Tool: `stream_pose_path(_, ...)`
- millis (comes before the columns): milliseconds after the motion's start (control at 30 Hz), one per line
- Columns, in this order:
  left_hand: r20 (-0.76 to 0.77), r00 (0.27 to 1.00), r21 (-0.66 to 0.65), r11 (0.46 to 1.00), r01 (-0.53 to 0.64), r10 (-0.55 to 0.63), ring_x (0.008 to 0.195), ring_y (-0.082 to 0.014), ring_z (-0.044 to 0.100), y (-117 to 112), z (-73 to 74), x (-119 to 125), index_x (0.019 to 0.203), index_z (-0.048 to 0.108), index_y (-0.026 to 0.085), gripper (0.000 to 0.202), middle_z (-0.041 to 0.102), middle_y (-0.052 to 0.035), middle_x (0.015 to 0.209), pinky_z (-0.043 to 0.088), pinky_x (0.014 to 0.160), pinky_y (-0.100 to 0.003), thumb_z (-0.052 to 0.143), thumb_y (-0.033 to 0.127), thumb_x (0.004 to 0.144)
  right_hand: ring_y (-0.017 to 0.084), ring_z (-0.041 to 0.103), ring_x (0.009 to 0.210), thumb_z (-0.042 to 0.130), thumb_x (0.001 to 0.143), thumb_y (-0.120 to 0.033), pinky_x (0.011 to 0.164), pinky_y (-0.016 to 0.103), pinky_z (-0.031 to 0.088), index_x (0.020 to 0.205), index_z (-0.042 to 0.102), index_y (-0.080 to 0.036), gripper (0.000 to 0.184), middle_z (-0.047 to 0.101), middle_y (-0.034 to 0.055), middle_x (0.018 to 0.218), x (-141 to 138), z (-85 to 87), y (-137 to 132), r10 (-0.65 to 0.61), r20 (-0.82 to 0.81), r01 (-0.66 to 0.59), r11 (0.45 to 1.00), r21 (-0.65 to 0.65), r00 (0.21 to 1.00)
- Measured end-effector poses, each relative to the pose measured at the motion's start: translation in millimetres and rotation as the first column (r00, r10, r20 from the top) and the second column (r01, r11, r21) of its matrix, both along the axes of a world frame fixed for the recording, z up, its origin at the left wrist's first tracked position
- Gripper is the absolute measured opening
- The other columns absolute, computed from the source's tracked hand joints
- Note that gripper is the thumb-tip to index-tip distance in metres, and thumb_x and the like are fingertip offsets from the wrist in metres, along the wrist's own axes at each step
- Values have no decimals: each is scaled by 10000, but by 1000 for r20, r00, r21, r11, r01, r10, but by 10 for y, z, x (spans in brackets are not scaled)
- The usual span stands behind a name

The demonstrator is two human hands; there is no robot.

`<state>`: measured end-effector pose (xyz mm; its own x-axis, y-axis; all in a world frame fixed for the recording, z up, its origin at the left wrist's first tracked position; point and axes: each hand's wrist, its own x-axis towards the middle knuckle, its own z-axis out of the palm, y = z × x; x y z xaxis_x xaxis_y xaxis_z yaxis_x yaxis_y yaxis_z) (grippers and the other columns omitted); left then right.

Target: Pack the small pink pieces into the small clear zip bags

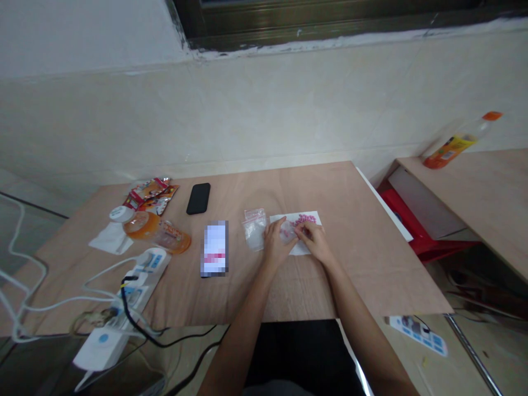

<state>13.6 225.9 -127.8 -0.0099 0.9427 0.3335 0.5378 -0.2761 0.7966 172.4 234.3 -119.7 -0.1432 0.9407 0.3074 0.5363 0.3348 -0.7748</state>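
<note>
Left hand point(275, 242) curves around a thin clear plastic bag point(286, 233) on flat white paper point(301, 251), beside small pink pieces point(306, 219); can't tell its grip. Right hand point(312, 238) bunches its fingertips at the bag, pinch contents unclear. Orange-drink bottle point(457, 142) label: unreadable.

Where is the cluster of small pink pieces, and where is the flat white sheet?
Cluster of small pink pieces point(306, 218), head view: its middle.
Flat white sheet point(300, 249), head view: its bare lower part.
</note>
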Motion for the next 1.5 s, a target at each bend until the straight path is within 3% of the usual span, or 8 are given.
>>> stream_pose_path(233,264,963,-25,999,-43,48,905,-173,635,18,-73,2,1151,582,211,297,664,-43,939,502,877,-350,584,267,859,174,575,710,552,869,-458,681,303,462,891,601,-205,259,650,53,834,17,-43,19,-63,-261,48,997,-62,963)
stream_pose_path(467,460,885,-85,996,-38,73,745,-132,612,66,-135,-6,1035,610,198,215,628,-5,798,501,704,-260,599,261,830,168,576,680,653,813,-418,663,301,456,961,604,-214,257,641,25,776,15,-74,27,-45,-407,15,997,-76,912)
stream_pose_path(633,521,848,-98,994,-51,95,782,-134,615,76,-127,-13,946,596,202,134,628,-13,840,504,714,-258,593,277,835,158,552,653,656,819,-366,664,301,447,1009,589,-228,245,617,2,754,-8,-87,7,-38,-367,16,998,-61,929)
stream_pose_path(800,543,838,-119,993,9,58,701,-117,598,57,-77,0,1034,574,212,273,597,21,771,507,665,-244,663,289,788,171,589,705,631,841,-350,696,312,464,1178,537,-235,368,626,-3,758,-23,-99,-7,-19,-376,-9,997,-73,927)
stream_pose_path(933,541,841,-147,985,90,4,724,-130,625,48,-71,16,1036,574,206,323,621,18,755,519,720,-269,705,290,753,176,608,726,636,837,-348,720,323,479,1147,545,-224,346,630,4,763,-64,-103,-16,10,-379,-28,999,-41,925)
stream_pose_path(1133,525,851,-126,991,48,26,761,-137,634,63,-97,14,908,563,192,202,619,-2,780,516,735,-267,686,230,752,174,603,720,625,839,-354,716,324,490,1034,544,-220,251,616,0,757,-130,-55,-42,-10,-356,17,1000,16,934)
stream_pose_path(1267,510,860,-106,990,93,-26,776,-141,638,35,-59,13,1024,550,209,295,634,1,790,517,784,-292,682,219,760,181,608,738,597,862,-340,731,337,495,1109,541,-215,283,638,18,803,-119,-47,-50,7,-312,1,1000,26,950)
stream_pose_path(1500,488,872,-91,991,97,-40,781,-146,642,28,-56,8,892,569,201,185,638,-3,790,515,800,-298,684,217,748,210,614,770,580,878,-330,772,382,481,1062,595,-224,212,676,44,850,-136,-76,-46,19,-94,-7,993,121,995)
